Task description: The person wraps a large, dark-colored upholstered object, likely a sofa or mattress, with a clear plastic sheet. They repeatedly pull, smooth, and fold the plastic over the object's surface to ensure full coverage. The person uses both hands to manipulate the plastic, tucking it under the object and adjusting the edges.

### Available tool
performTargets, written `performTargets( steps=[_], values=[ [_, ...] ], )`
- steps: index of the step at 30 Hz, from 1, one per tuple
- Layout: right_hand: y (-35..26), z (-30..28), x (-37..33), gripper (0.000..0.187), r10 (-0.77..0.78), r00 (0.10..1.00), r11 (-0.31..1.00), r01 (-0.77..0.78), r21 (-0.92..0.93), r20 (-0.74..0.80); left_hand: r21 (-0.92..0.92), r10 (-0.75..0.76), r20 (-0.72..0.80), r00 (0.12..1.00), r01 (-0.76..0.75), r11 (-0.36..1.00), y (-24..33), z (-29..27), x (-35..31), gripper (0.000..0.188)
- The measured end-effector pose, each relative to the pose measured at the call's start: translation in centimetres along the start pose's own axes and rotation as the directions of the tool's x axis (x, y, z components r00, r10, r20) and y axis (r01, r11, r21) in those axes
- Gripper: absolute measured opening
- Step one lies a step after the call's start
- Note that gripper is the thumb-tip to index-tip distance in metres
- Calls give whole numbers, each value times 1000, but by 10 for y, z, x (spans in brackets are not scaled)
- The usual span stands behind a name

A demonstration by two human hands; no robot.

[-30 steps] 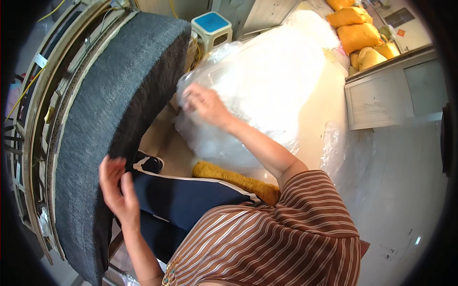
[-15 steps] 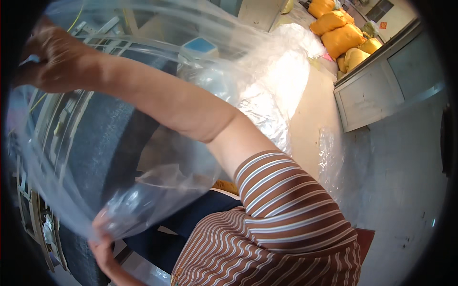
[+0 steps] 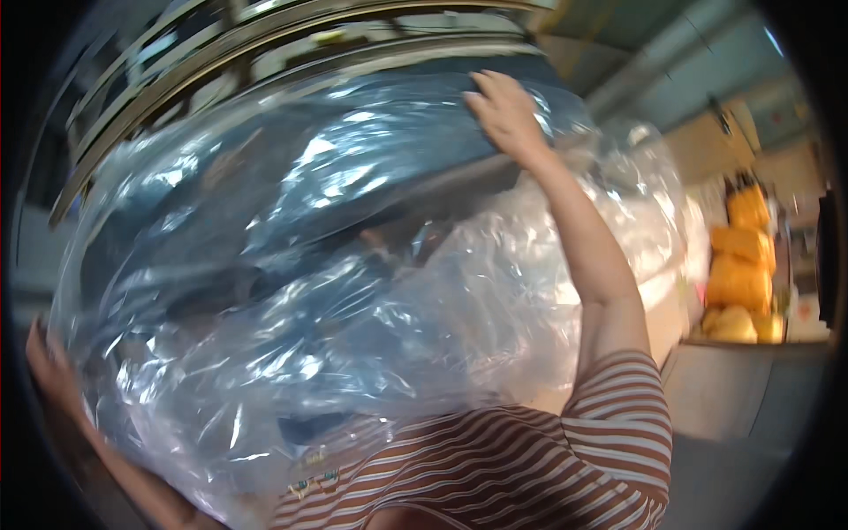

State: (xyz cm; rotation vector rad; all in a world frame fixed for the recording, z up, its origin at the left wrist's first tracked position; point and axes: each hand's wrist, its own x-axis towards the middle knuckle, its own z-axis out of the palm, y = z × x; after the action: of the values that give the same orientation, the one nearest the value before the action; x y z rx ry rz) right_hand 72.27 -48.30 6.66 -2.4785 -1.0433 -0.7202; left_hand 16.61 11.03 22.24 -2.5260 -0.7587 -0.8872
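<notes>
Work in hand: a large clear plastic bag (image 3: 291, 291) is drawn over a thick dark grey foam pad (image 3: 265, 177), seen through the film.
Right hand (image 3: 505, 113): raised at arm's length to the top edge of the pad, palm down on the film, fingers (image 3: 484, 88) spread narrow and curled over the edge, pinning plastic against foam.
Left hand (image 3: 49, 375): low at the left rim of the view, partly behind the bag; it appears to hold the film or the pad's lower edge, but how its fingers are set I cannot tell.
Bag position: it fills most of the view, heavily creased, slack in the lower half near the striped shirt (image 3: 548, 468).
Pad position: tilted, leaning against a metal frame (image 3: 265, 44) at the top of the view, inside or behind the film.
Surroundings: yellow cushions (image 3: 742, 274) stacked well apart at the right, above a grey counter (image 3: 742, 397).
Judgement on method: keep both edges of the bag mouth taut and level, work the film down evenly on each side, and avoid dragging it across the frame, where it may snag or tear.
Risk: bunched plastic below may trap folds.
</notes>
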Motion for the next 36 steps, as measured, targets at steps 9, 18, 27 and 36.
performTargets(
  steps=[9, 18, 27, 36],
  values=[
    [130, -36, 4, 8, 243, 866, 845, -410, 344, 436, -212, 31, 476, 879, 80, 974, 134, 83, -50, 100],
    [103, -36, 84, 26, 269, 948, 956, -284, -68, -170, -132, -258, 526, 811, 378, 916, 154, 52, -19, 51],
    [61, 14, 16, 59, 186, 929, 978, -146, -146, 318, -224, -269, 285, 920, 337, 914, 95, 122, 0, 19],
    [59, 7, 11, 62, 286, 889, 948, -208, -243, 357, -382, 3, 273, 962, 106, 918, 189, 126, -18, 37]
  ],
)
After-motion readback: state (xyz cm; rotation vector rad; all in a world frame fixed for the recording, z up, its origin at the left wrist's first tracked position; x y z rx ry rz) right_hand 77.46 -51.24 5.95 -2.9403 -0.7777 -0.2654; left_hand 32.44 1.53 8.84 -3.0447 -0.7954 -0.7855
